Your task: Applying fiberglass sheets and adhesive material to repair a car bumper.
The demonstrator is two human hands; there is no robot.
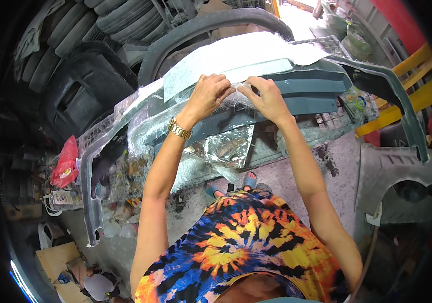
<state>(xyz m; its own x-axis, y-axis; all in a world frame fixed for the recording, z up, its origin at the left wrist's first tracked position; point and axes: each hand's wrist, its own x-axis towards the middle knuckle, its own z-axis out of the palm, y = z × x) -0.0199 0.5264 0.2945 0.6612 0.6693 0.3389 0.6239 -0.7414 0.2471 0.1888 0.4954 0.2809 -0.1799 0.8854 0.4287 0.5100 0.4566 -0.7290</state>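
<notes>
My left hand (207,97), with a gold watch (179,129) on its wrist, is closed in a pinch on whitish fibreglass mat (235,97). My right hand (267,96) pinches the same loose, stringy material just beside it, the two hands almost touching. Both are over the middle of a long blue-grey bumper-shaped part (307,87), which lies across a mesh-topped bench. A large white fibreglass sheet (226,54) is spread along the part's far side, behind my fingers. More pale fibres (143,129) cover the part's left side. Its two ends curve toward me.
Beneath the part lies a shiny clear plastic sheet (230,146). A red plastic bag (65,162) hangs at the left. Black moulded panels (87,93) and stacked dark curved parts (125,17) stand behind. Yellow bars (402,108) and a grey fender (397,174) are at the right.
</notes>
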